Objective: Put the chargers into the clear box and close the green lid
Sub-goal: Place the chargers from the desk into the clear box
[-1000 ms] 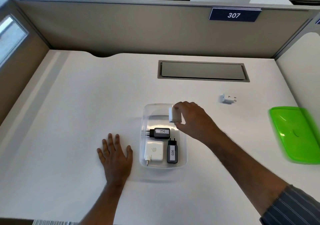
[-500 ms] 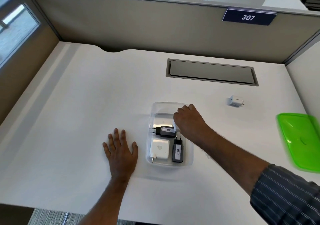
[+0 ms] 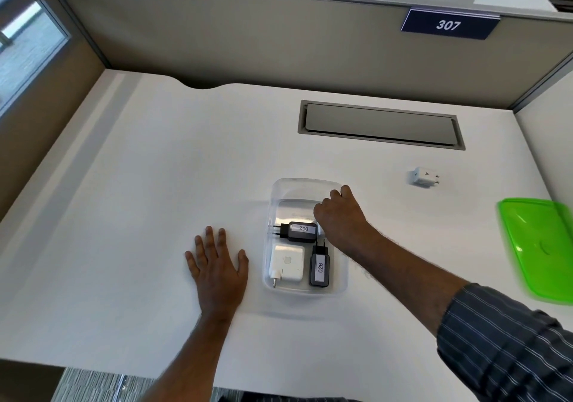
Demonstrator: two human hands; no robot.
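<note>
White counter (image 3: 124, 215) carries the clear box (image 3: 339, 288); my right hand (image 3: 339, 218) is inside it, grip curled — on what, I can't tell. Left hand (image 3: 217, 265) spread flat. One small charger (image 3: 422, 176) lies outside — light, hard, best pinched by its sides. Green lid (image 3: 539, 246) waits right.

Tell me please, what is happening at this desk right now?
A person is packing chargers into a clear box on a white desk. The right hand is down inside the box; what it holds is hidden. The left hand lies flat on the desk beside the box. Two black chargers and a white one are in the box. One small white charger and the green lid lie out on the desk.
</note>
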